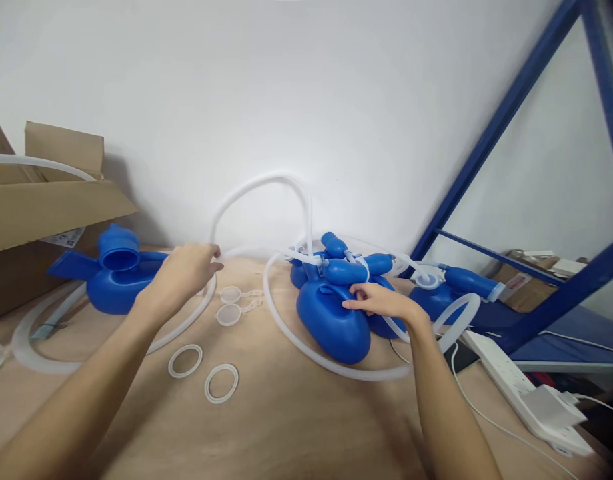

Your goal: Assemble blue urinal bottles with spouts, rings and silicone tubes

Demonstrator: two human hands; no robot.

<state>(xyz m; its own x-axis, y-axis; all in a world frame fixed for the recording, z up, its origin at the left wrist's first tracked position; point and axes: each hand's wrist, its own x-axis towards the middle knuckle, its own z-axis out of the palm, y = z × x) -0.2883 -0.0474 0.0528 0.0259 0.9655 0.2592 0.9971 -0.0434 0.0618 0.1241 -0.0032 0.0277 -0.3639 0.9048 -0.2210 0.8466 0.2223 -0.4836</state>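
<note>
My right hand point(379, 300) grips the handle side of a blue plastic urinal bottle point(331, 327), which lies on the wooden table with its neck towards the wall. A clear white hose point(286, 327) curves around this bottle. My left hand point(189, 270) is raised beside another hose point(259, 180), its curled fingers apart at the tips with nothing visible between them. Left of that hand, a second blue urinal bottle point(116, 290) has its round mouth facing me; my forearm covers part of it. More blue bottles point(431, 297) lie behind and right of my right hand.
Two white rings point(221, 383) and two translucent caps with straps point(229, 314) lie mid-table. An open cardboard box point(51, 207) stands at left. At right are a power strip point(526, 393), cables and a blue metal frame point(501, 120).
</note>
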